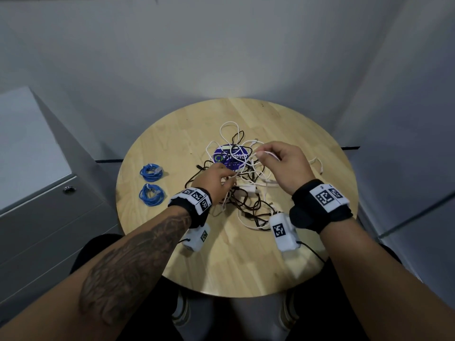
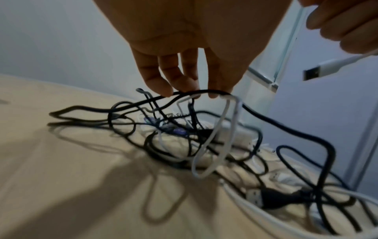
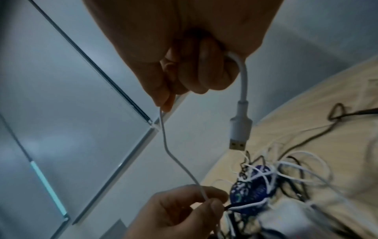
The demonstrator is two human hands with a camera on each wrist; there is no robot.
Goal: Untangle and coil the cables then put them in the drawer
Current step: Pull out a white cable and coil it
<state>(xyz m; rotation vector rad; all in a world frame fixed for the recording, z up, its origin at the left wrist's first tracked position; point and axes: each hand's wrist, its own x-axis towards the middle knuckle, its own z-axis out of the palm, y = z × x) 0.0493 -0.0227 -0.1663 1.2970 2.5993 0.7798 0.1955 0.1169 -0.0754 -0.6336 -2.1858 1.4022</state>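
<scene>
Right hand fingers pinch white cable | left hand fingers pinch tangled cables

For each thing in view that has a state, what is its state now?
White USB cable: gripped by right hand, plug hanging free.
Tangled black and white cables: still knotted on round wooden table.
Left hand: pinching strands.
Two blue cables: coiled.
Grey drawer cabinet: closed.
</scene>
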